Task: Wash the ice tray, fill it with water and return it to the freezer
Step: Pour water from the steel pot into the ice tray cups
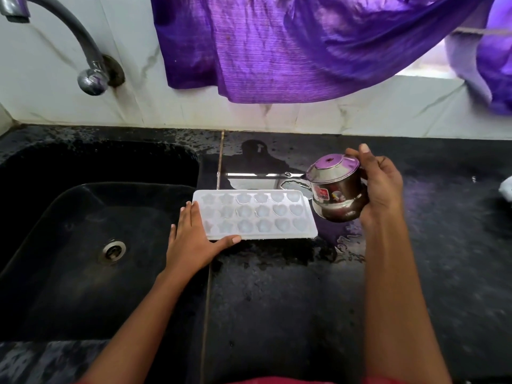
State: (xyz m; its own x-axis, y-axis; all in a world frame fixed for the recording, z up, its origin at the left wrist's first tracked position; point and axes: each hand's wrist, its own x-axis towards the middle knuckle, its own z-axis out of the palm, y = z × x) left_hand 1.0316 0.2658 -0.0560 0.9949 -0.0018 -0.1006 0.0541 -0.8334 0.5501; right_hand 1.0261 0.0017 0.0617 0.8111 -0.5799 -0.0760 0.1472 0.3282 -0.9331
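- One black countertop [277,300] fills the lower and right part of the head view; its surface is wet, with pooled water just right of the tray.
- A black sink [69,259] is let into the counter at left, drain visible in the basin, no water seen running from the tap [55,31] on the wall above it.
- Purple cloth [304,45] hangs over the back wall; not involved.
- The ice tray [255,214] lies flat on the counter just right of the sink edge, long side toward the person. Its moulded pockets look pale; whether they hold water cannot be told.
- The left hand [194,239] lies spread and flat on the tray's left end, thumb along the near rim, pinning rather than gripping it.
- The right hand [379,187] is wrapped round a small steel pot [336,189], held off the counter at the tray's right end and tipped toward it.
- Judgement: filling stage, washing apparently done.
- Risk: a fast tilt of the pot would flood the shallow pockets and add to the pooling.
- Risk: the tray sits on a wet, slick surface beside the sink drop; a push from the left hand could slide it over.
- Risk: a full tray lifted by one end would flex and spill on the way to the freezer.
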